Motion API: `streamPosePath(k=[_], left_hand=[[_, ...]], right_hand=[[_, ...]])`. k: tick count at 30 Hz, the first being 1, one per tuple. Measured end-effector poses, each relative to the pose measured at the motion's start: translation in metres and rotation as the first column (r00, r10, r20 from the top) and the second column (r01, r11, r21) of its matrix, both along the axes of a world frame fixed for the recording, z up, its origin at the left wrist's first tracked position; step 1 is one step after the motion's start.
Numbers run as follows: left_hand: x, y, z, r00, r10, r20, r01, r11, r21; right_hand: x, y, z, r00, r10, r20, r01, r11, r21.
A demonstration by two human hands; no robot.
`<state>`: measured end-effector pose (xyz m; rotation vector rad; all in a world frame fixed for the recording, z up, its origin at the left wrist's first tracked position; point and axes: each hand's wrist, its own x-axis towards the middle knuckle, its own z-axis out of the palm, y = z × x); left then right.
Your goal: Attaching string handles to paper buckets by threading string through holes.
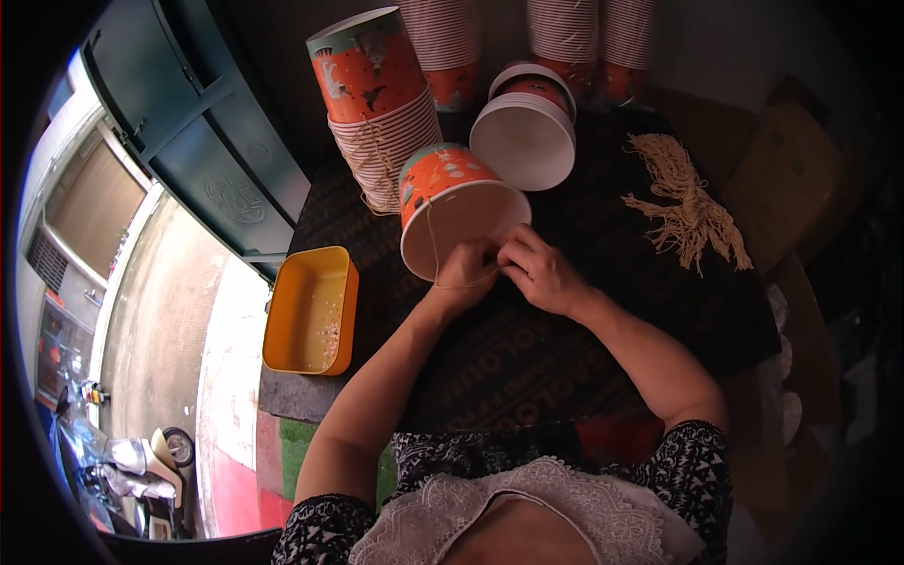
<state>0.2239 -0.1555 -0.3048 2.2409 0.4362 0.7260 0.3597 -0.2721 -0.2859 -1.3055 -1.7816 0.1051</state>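
While your left hand [467,266] hides its fingertips, your right hand [540,273] pinches twine [432,224], apparently stringing the paper bucket [468,209]; next, tighten evenly.

Bucket [450,179]: orange outside with white and dark figures, grey-green band at base; inside shows plain white. Cord [431,223]: pale tan. Stack [375,89]: top bucket repeats orange and green, rims below stripe pink and white. String bundle [695,202]: beige. Box [304,297]: yellow-orange. Bench [603,226]: near-black, faint brown lettering. Sleeves [692,476]: black-and-white print. Collar [617,508]: white lace.
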Motion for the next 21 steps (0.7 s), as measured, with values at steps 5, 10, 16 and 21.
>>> streamPosePath(k=[5,10,16,21], left_hand=[[-0.004,-0.004,0.017,0.997,0.016,-0.081,-0.030,0.983,-0.181],[-0.009,-0.004,0.025,0.989,0.008,-0.149,-0.072,0.900,-0.429],[-0.007,-0.007,0.022,0.989,0.052,-0.140,-0.103,0.913,-0.395],[-0.005,-0.010,0.015,0.994,0.084,-0.072,-0.099,0.965,-0.241]], right_hand=[[0.013,-0.004,0.003,0.977,0.059,-0.206,-0.082,0.991,-0.103],[0.017,-0.008,0.009,0.913,-0.011,-0.408,-0.068,0.982,-0.177],[-0.001,-0.005,0.018,0.690,-0.399,-0.604,0.228,0.912,-0.341],[-0.016,-0.008,0.018,0.460,-0.433,-0.775,-0.088,0.846,-0.526]])
